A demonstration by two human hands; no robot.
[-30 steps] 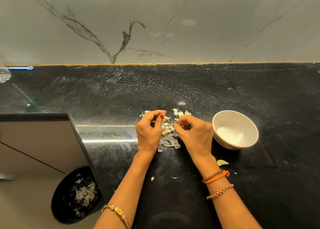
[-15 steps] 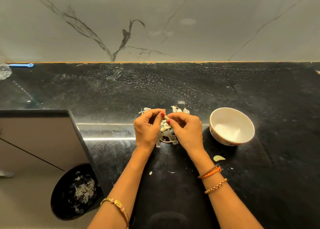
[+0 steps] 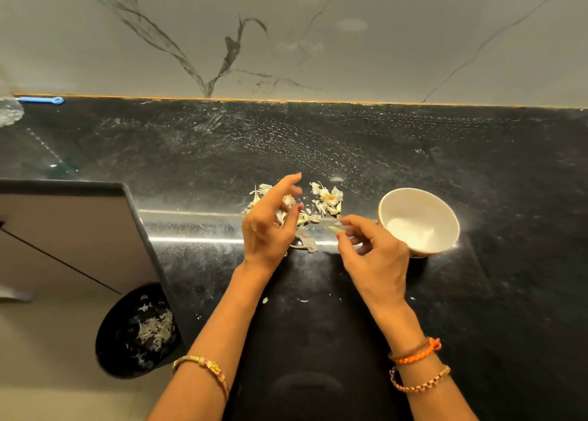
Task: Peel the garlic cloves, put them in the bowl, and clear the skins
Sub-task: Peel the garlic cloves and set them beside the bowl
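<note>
Lying on a black stone counter (image 3: 350, 153): a heap of garlic skins (image 3: 327, 198) with a few cloves mixed in, near the middle of the surface, just left of a white bowl (image 3: 445, 220). Bowl: upright, its inside pale; whether any clove lies in it cannot be told.

Left hand (image 3: 267, 226): held over the left part of the heap, fingers loosely spread and part straight, gripping nothing that shows.

Right hand (image 3: 372, 258): between heap and bowl, its back close to the bowl's rim, thumb and forefinger pinching a small pale garlic clove (image 3: 335, 228); whether the clove is fully peeled cannot be told.

Loose items: small skin flecks (image 3: 265, 300) on the counter nearer the person, between the two forearms.

Below the counter's left edge: a black bin (image 3: 111, 341) on the floor, pale skins lying inside it.

Wrists: a gold bangle (image 3: 203, 365) on the left; an orange cord (image 3: 416, 352) and a beaded chain (image 3: 420, 381) on the right.

Far left, at the wall's foot: a blue spoon-like item (image 3: 41, 100).
</note>
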